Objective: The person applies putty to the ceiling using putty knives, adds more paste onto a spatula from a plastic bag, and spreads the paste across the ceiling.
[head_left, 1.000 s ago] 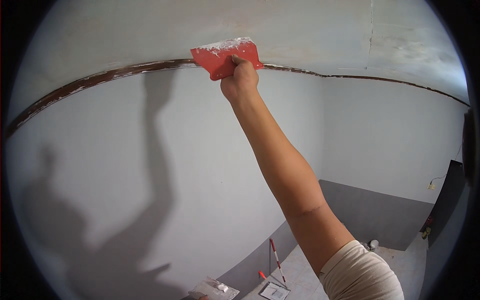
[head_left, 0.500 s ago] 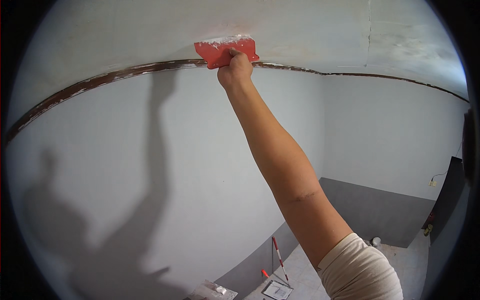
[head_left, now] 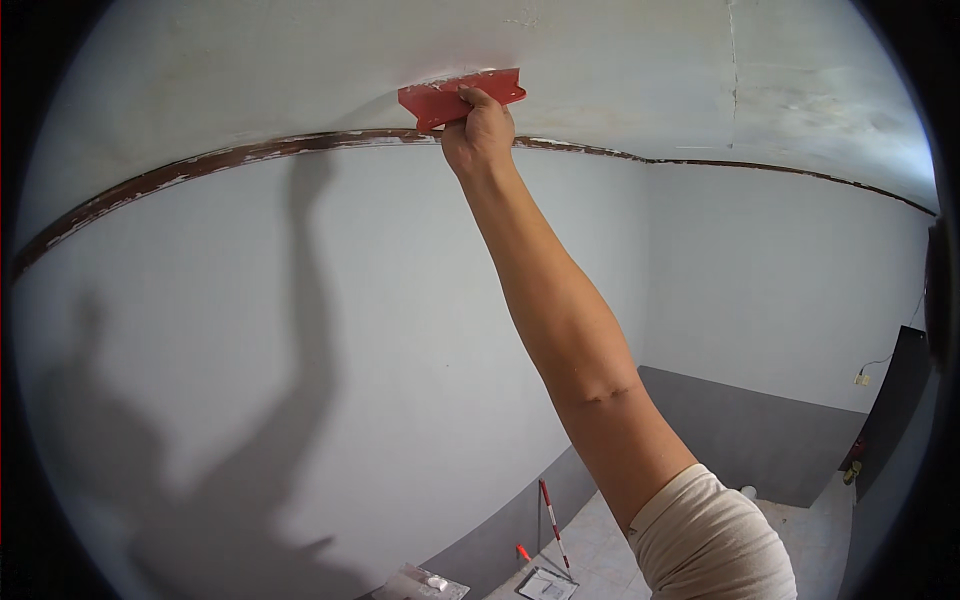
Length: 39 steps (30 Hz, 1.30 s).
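Observation:
A wide red putty spreader (head_left: 435,101) is gripped in my right hand (head_left: 478,130), the arm stretched far up. My thumb presses on its near face and the other fingers are mostly hidden behind it. The spreader's far edge, with some white putty on it, lies against the pale ceiling (head_left: 620,60), just above the brown trim (head_left: 270,143). My left hand is out of the picture. At the lower edge a flat plate (head_left: 408,580) carries a lump of white putty (head_left: 436,582); what holds it up cannot be seen.
Light grey wall (head_left: 440,300) with a dark grey lower band (head_left: 740,430) runs around the corner. Below, a red-and-white pole (head_left: 552,522) leans by the wall near an orange-red handle (head_left: 523,551) and a flat tray (head_left: 548,583). A dark panel (head_left: 890,405) stands at right.
My right hand has slid the spreader slightly to the right and farther from the trim along the ceiling. Less white putty shows on its edge. The view has tilted up a little.

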Each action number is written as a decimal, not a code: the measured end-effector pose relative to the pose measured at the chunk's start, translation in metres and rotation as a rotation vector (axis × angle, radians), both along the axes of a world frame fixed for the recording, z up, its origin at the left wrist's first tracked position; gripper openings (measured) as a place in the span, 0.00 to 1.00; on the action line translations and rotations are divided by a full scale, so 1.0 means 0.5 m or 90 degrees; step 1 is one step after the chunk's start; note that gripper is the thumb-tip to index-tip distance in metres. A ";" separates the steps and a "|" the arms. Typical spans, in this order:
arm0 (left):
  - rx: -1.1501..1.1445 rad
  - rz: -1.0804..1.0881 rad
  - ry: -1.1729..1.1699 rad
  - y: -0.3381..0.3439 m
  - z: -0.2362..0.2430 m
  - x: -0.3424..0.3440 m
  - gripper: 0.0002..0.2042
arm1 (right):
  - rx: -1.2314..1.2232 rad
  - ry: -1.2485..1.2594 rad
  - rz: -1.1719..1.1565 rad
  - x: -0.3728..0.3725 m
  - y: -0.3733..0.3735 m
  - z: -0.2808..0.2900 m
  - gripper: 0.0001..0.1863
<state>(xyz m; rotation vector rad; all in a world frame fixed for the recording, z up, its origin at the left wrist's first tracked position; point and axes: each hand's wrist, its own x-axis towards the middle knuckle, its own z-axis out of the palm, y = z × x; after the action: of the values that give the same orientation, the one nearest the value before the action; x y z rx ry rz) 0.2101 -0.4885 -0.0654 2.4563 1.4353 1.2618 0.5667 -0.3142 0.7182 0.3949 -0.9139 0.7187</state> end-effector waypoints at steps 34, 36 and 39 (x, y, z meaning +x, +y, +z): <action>-0.212 0.007 -0.025 -0.015 -0.039 0.047 0.36 | -0.020 0.000 0.055 -0.033 -0.049 0.009 0.14; -0.215 0.007 -0.025 -0.015 -0.049 0.048 0.35 | -0.010 -0.013 0.028 -0.045 -0.061 -0.002 0.14; -0.223 0.007 -0.023 -0.014 -0.054 0.051 0.35 | 0.005 -0.021 -0.003 -0.051 -0.073 -0.044 0.16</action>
<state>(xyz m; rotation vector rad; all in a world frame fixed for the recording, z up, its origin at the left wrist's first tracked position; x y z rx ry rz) 0.2357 -0.4957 -0.0925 2.1866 1.5121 0.9533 0.5414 -0.3506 0.6964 0.3897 -0.9488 0.7196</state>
